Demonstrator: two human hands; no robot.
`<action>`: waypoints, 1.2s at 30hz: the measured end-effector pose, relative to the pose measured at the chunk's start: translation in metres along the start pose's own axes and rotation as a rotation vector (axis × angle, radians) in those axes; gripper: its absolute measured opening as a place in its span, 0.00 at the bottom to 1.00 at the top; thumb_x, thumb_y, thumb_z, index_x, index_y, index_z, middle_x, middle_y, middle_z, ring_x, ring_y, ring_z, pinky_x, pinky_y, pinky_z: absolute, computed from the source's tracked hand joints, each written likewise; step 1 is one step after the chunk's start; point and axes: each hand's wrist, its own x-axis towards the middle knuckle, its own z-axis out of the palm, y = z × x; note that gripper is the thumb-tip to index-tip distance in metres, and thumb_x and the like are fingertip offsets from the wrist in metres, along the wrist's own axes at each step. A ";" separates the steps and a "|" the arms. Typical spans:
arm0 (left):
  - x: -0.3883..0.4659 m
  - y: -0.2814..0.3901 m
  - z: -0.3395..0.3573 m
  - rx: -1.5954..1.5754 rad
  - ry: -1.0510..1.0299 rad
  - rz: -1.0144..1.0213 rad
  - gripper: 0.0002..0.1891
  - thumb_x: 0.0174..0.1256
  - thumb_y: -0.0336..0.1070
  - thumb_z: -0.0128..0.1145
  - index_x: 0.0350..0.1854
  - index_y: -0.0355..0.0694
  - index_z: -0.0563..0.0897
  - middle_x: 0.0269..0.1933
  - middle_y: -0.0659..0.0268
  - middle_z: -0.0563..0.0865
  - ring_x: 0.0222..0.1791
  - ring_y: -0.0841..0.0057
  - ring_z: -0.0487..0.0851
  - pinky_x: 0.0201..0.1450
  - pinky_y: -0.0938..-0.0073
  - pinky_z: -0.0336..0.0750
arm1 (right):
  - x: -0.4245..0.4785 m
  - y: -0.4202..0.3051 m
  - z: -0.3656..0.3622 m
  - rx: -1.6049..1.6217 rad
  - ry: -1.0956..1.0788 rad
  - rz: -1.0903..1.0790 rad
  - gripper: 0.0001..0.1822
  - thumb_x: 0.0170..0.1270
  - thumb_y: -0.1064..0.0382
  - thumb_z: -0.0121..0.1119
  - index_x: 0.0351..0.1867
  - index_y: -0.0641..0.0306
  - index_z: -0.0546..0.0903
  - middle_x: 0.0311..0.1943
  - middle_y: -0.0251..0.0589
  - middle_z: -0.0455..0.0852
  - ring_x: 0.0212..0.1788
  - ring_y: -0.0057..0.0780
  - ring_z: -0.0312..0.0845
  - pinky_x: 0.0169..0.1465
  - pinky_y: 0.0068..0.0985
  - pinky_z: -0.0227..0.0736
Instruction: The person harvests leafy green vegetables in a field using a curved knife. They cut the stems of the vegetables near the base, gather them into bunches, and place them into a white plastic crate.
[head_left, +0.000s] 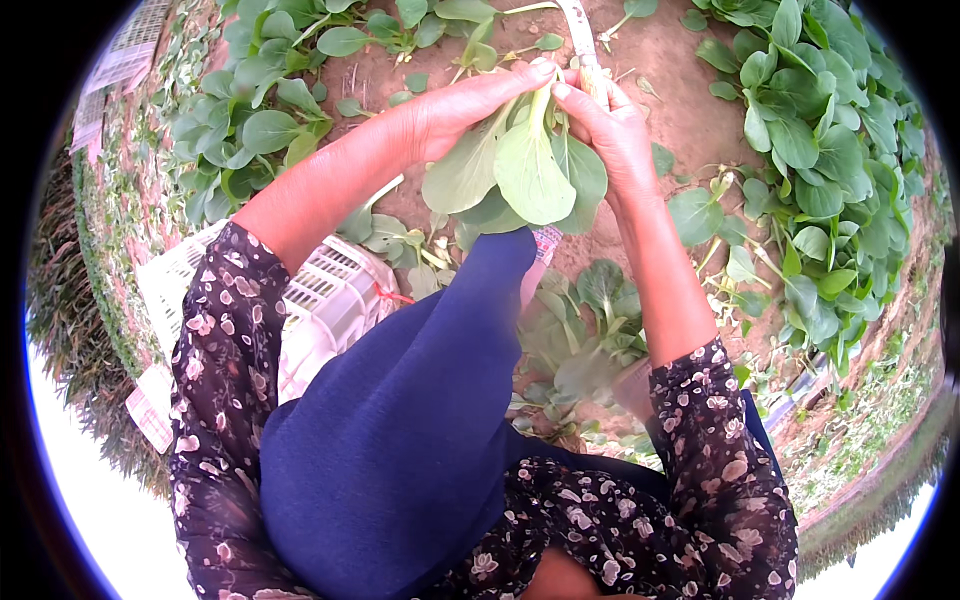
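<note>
A head of leafy greens (534, 169), probably bok choy, hangs from my hands with its pale stem end up and its broad leaves down. My left hand (487, 105) pinches the stem end between thumb and fingers. Against the palm of my right hand (611, 124) lies the short handle of a sickle (579, 34); its curved, soil-marked blade points away from me and leaves the top of the picture. The right thumb presses on the same stem, beside the left thumb. The plant hides some fingers of both hands.
Growing greens (817, 142) stand thick on the right, with more greens (262, 112) at the upper left. Cut leaves (697, 214) litter the bare soil (667, 67). A white plastic crate (337, 285) is beside my bent knee (450, 322). More crates (127, 45) stand farther left.
</note>
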 end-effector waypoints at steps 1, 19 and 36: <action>0.001 -0.001 -0.001 -0.020 0.003 -0.034 0.29 0.72 0.60 0.60 0.60 0.39 0.80 0.46 0.62 0.87 0.42 0.76 0.88 0.48 0.69 0.85 | 0.001 0.001 -0.001 0.025 -0.015 0.014 0.13 0.64 0.60 0.72 0.45 0.62 0.84 0.24 0.21 0.77 0.20 0.06 0.61 0.21 0.13 0.52; 0.009 -0.012 -0.032 -0.469 -0.326 -0.058 0.19 0.73 0.41 0.61 0.59 0.36 0.78 0.46 0.55 0.88 0.46 0.65 0.89 0.55 0.59 0.84 | 0.006 0.022 0.008 0.137 -0.099 0.084 0.13 0.69 0.61 0.67 0.48 0.65 0.80 0.27 0.28 0.80 0.24 0.14 0.71 0.26 0.15 0.64; 0.004 -0.021 -0.042 -0.059 0.037 0.037 0.23 0.62 0.31 0.73 0.59 0.39 0.80 0.51 0.65 0.88 0.47 0.77 0.87 0.52 0.72 0.83 | 0.005 0.008 0.014 -0.143 0.055 -0.013 0.15 0.63 0.53 0.75 0.38 0.59 0.83 0.24 0.25 0.80 0.20 0.11 0.69 0.22 0.14 0.59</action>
